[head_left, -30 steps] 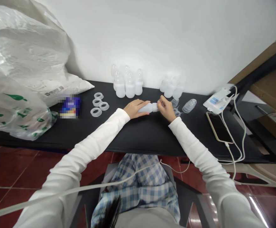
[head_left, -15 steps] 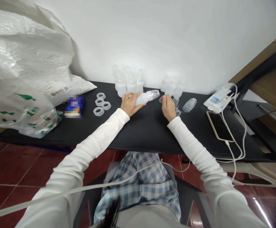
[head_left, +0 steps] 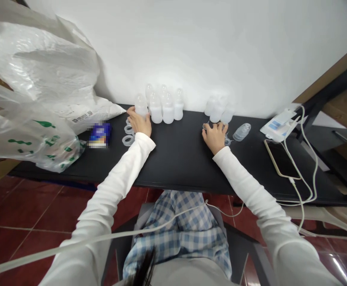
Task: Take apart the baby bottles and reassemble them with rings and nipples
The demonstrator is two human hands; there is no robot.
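Observation:
My left hand [head_left: 140, 124] is wrapped round the lower part of a baby bottle [head_left: 140, 104] with a clear domed cap, which stands upright at the left end of a group of capped baby bottles [head_left: 167, 109] by the wall. Just below that hand lie several translucent ring collars [head_left: 128, 140], partly covered by it. My right hand [head_left: 215, 137] rests palm down over small clear silicone pieces [head_left: 227, 141], its fingers apart and slightly bent. The fingers hide most of these pieces. Behind it stand several uncapped white bottles [head_left: 216, 111].
A clear stack of domed caps [head_left: 241, 132] lies right of my right hand. Further right are a charging phone [head_left: 281, 159], white cables and a white box [head_left: 276, 125]. Large plastic bags [head_left: 51, 75] and a blue packet [head_left: 99, 134] occupy the left of the black table [head_left: 176, 167].
My left hand has carried the tilted capped bottle left and stood it upright beside the others. My right hand has gone from a closed pinch to spread fingers over the clear pieces.

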